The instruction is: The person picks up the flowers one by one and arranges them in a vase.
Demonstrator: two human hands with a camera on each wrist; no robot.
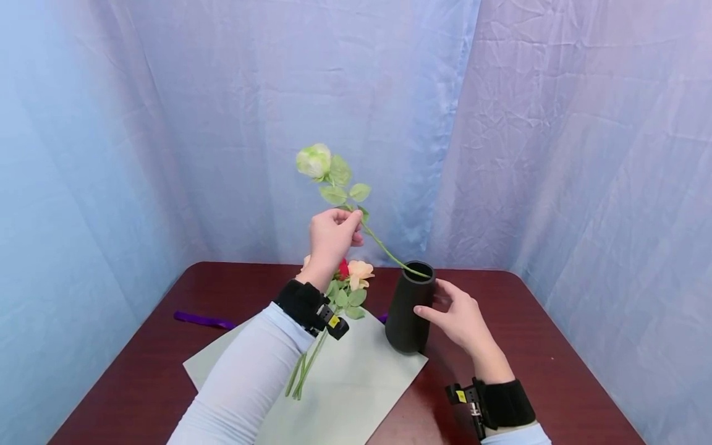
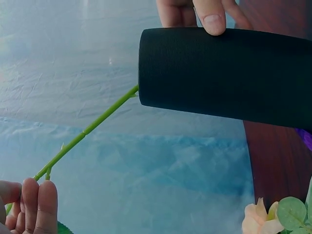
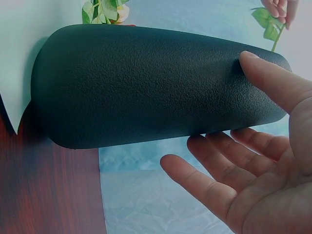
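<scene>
My left hand (image 1: 335,238) pinches the stem of a white-green rose (image 1: 314,161) just below its leaves. The stem slants down to the right, and its lower end is inside the mouth of a black vase (image 1: 405,318). The vase stands on a pale paper sheet, near its right corner. My right hand (image 1: 460,314) holds the vase's upper part from the right. Its thumb (image 3: 263,73) lies on the vase's side, with several fingertips against another side; one finger sticks out apart from it in the right wrist view.
Several roses, one a peach rose (image 1: 360,273) and one a red rose (image 1: 343,268), lie on the pale paper sheet (image 1: 356,377), partly behind the left forearm. A purple ribbon (image 1: 203,320) lies on the dark red table (image 1: 517,334). Blue curtains (image 1: 378,93) hang around it.
</scene>
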